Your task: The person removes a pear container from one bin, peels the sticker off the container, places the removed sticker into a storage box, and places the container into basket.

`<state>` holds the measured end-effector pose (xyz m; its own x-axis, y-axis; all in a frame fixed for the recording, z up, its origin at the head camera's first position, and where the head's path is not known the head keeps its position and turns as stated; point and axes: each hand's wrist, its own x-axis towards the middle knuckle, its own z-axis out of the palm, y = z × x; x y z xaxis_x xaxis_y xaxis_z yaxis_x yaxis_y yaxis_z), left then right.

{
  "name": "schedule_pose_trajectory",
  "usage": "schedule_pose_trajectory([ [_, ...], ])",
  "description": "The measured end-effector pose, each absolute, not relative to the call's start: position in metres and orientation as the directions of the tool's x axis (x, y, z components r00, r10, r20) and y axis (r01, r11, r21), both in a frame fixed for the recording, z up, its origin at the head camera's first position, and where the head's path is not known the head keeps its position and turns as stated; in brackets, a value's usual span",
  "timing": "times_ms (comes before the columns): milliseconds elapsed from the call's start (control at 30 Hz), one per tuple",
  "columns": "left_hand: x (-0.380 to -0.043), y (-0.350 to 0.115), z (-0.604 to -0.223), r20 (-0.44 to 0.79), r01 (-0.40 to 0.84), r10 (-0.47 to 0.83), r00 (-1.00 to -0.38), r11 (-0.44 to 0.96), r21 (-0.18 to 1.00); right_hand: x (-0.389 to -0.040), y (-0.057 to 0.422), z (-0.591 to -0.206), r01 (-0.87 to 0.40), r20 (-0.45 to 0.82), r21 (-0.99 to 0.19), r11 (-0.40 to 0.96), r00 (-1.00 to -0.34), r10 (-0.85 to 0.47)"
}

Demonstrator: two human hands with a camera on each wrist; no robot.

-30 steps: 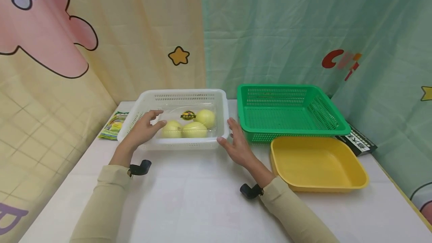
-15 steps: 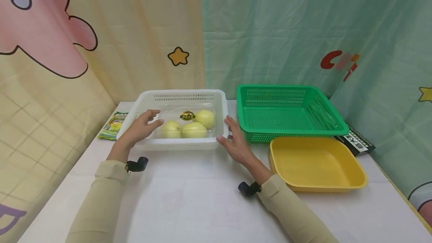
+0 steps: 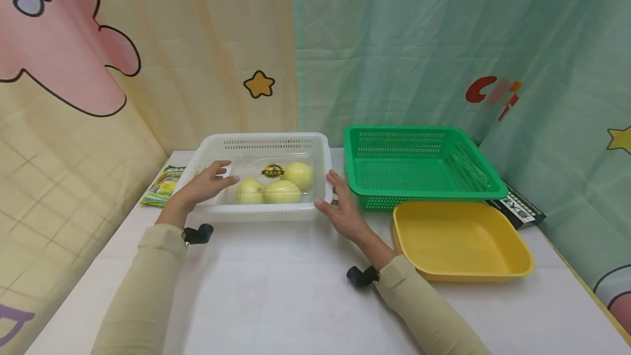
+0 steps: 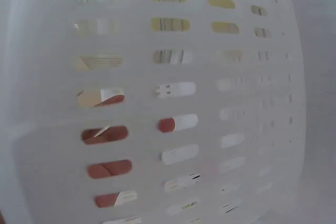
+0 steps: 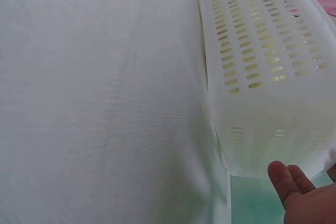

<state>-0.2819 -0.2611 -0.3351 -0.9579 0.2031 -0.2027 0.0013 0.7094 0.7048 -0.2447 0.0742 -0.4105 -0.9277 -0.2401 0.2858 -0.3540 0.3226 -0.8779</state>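
Observation:
A white slotted basket [image 3: 266,137] stands on the table and holds a clear plastic box [image 3: 246,162] with a dark label. Three pale yellow-green fruits [image 3: 282,192] show through the clear plastic. My left hand [image 3: 203,184] reaches over the basket's left front corner, thumb and fingers apart, their tips beside the box. At the right end, my right hand [image 3: 344,211] has its fingertips right at the rim, fingers loosely extended. In the right wrist view, fingers [image 5: 283,179] show beside the basket's wall [image 5: 252,108]. The basket's slotted side [image 4: 142,114] fills the left wrist view; that hand is hidden there.
A green slotted basket [image 3: 424,196] stands right of the white one. Before it sits a yellow tray [image 3: 458,240], with a black printed box [image 3: 520,207] behind. A colourful packet [image 3: 164,186] lies at the left edge. Curtains [image 3: 384,59] enclose the back and sides.
My left hand has drawn slightly left, away from the fruits. My right hand stays at the basket's right rim. The basket and the fruits have not visibly moved.

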Motion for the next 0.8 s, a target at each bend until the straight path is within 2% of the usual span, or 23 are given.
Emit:
schedule_pose_trajectory([
  [233,-0.288,-0.267,-0.341,-0.251,-0.044,0.244,-0.937,0.63,0.775,-0.245,0.074,-0.412,-0.354,0.285,-0.878,0.321,-0.927,-0.244],
  [800,-0.302,-0.271,-0.35,-0.276,-0.061,0.33,-0.903,0.536,0.842,-0.245,0.074,-0.412,-0.349,0.278,-0.878,0.327,-0.929,-0.243],
])
